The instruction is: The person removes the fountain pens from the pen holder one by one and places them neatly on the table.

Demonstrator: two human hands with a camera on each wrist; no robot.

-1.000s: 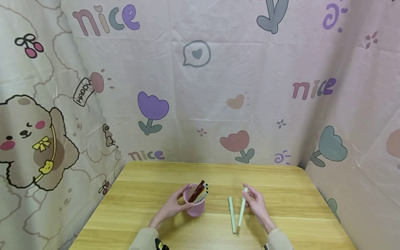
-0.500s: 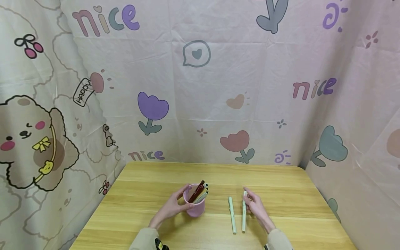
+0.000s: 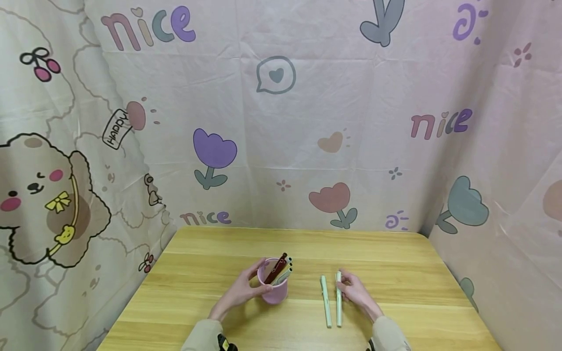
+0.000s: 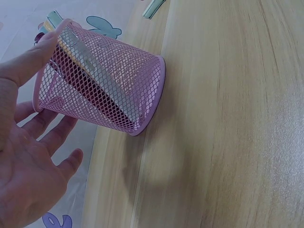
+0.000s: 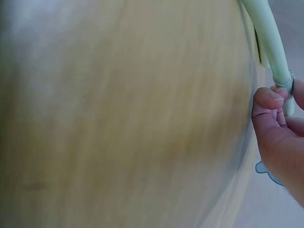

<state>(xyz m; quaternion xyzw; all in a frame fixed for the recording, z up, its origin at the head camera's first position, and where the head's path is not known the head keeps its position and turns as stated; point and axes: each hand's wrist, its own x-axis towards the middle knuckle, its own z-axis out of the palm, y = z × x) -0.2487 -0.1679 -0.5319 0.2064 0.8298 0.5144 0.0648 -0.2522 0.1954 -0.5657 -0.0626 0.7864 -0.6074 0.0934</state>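
Observation:
My left hand (image 3: 239,291) holds a pink mesh pen cup (image 3: 275,296) at its rim, thumb on the near side and fingers on the far side. In the cup lean a dark red pen (image 3: 275,272) and several pale pens (image 3: 283,278). My right hand (image 3: 357,292) pinches a light green pen (image 3: 339,309) near its far end. To its left, almost parallel, a second light green pen (image 3: 326,303) lies on the table. The left wrist view shows the cup's mesh wall (image 4: 102,71) upright on its base; in the right wrist view, thumb and fingers (image 5: 268,99) close round the pen.
The wooden table (image 3: 210,243) carries the cup and pens. Behind it and along both sides hangs a printed cloth (image 3: 281,122) with flowers and a bear, reaching the table's back edge.
My right hand has lowered the light green pen and shifted it slightly left, straightening it beside the other pen. The left hand and cup have stayed put.

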